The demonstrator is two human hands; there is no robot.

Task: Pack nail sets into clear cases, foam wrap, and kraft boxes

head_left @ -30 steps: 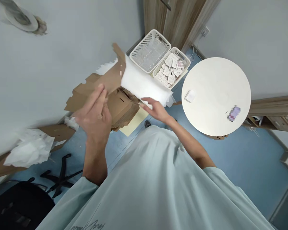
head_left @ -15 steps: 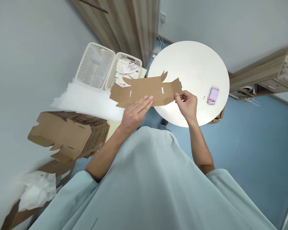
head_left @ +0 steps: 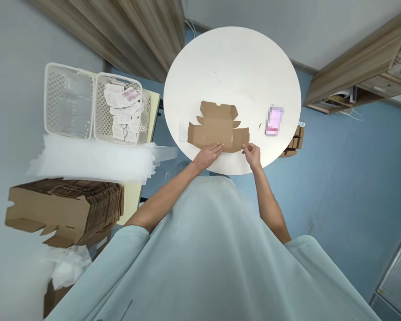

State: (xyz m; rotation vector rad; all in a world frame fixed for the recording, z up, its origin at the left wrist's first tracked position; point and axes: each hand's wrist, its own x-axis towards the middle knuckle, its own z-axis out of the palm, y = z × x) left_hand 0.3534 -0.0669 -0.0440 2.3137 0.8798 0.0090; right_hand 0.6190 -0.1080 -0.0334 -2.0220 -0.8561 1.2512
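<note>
An unfolded cardboard box (head_left: pixel 217 131) lies over the near part of the round white table (head_left: pixel 230 58), its side flaps partly raised. My left hand (head_left: pixel 209 157) rests on its near edge with fingers stretched out and flat. At the right end, my right hand (head_left: pixel 253 154) pinches the corner of the side flap between thumb and fingers. Just past the box's left end, a small clear plastic piece (head_left: pixel 183 132) shows on the table.
A blurred pink-purple object (head_left: pixel 274 120) lies on the table's right side. Left of the table stand a basket of clear items (head_left: pixel 50 100) and a basket of printed papers (head_left: pixel 99 109). Nearer are white foam sheets (head_left: pixel 93 158) and stacked flat cardboard boxes (head_left: pixel 50 207).
My view has swung left and toward the table. The cardboard box has come down onto the table, its far panel now spread out. Both hands stay on it.
</note>
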